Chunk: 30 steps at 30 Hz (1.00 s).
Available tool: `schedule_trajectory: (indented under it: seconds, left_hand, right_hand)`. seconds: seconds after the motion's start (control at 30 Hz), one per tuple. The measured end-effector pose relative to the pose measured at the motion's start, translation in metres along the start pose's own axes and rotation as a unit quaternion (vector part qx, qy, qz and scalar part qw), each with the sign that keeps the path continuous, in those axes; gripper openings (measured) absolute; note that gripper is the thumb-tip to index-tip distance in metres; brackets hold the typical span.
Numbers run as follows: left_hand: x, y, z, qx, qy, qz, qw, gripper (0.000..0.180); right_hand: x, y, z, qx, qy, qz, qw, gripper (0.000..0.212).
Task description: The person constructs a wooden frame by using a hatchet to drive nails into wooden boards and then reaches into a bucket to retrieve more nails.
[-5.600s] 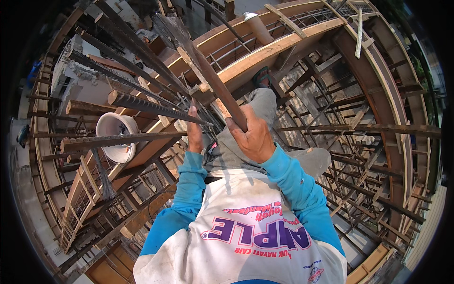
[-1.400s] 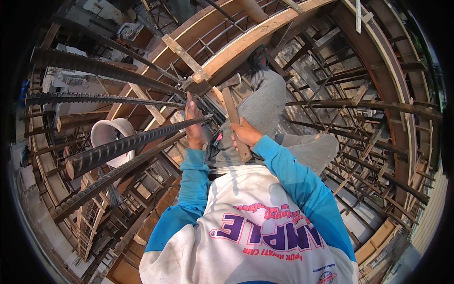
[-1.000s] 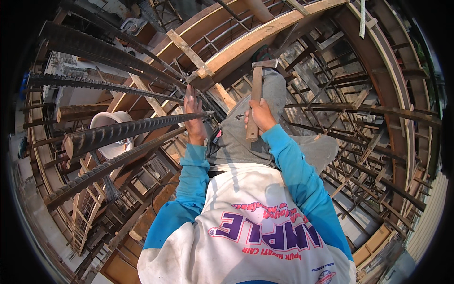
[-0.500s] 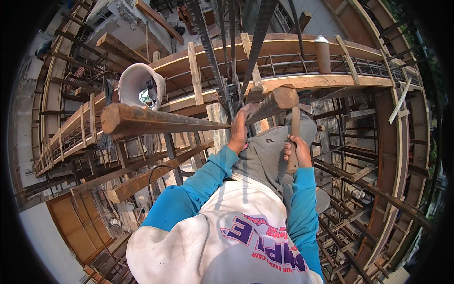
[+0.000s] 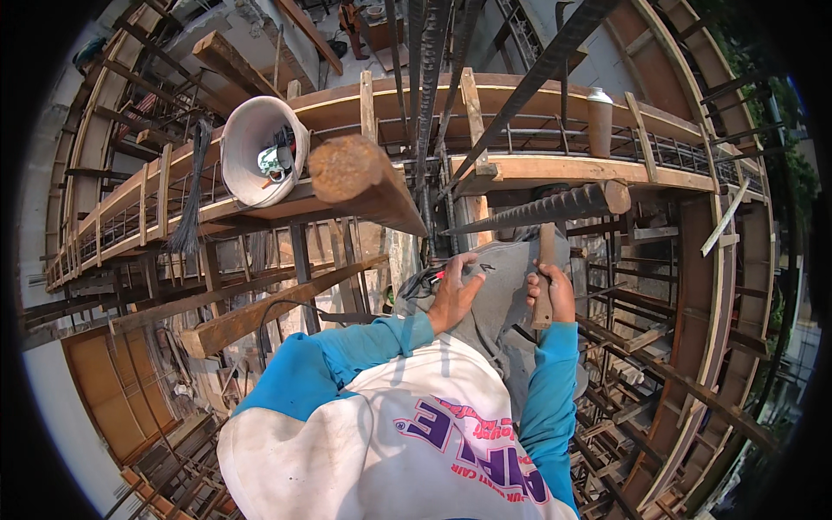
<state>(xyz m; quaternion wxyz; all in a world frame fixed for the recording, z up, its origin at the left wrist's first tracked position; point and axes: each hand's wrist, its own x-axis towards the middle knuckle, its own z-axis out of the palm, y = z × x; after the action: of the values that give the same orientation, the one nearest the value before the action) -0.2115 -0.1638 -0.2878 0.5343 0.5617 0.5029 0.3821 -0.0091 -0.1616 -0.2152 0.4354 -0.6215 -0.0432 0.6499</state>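
Note:
My right hand (image 5: 553, 293) is closed round a straight wooden handle (image 5: 545, 251), which stands nearly upright over my right thigh. No tool head can be made out on it. My left hand (image 5: 454, 295) rests over my grey trousers (image 5: 494, 312), thumb apart from the fingers, with nothing visible in it. Next to its fingertips is a small red and black item (image 5: 433, 277), partly covered. Ahead of my hands, thick ribbed steel bars (image 5: 429, 104) rise from the formwork, and two rusty bar ends (image 5: 347, 169) (image 5: 598, 199) point up towards me.
A wooden beam form (image 5: 598, 169) with a steel cage inside crosses ahead. A white bucket (image 5: 238, 165) with small items sits on its left, beside a bundle of tie wire (image 5: 192, 191). A brownish bottle (image 5: 599, 126) stands right. Timbers (image 5: 277, 308) and props spread below; another person (image 5: 351, 26) is far off.
My left hand has come off the area by the steel bars, back to my lap. The right hand still holds the wooden handle. The view has shifted slightly.

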Motion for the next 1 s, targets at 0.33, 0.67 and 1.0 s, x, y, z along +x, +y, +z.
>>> schedule_trajectory:
  seconds: [0.33,0.67,1.0]
  left_hand:
    - [0.043,0.053,0.007,0.035,-0.031,0.207,0.977,0.03]
    - [0.059,0.022,0.019,0.077,0.022,0.176,0.981,0.05]
    - [0.034,0.006,-0.021,0.031,-0.073,0.052,0.995,0.018]
  right_hand:
    - [-0.009,0.013,0.008,0.049,-0.07,0.089,0.992,0.018]
    - [0.012,0.056,0.028,0.005,-0.104,0.098,0.99,0.018]
    - [0.021,0.038,-0.007,0.086,-0.132,0.11,0.981,0.02]
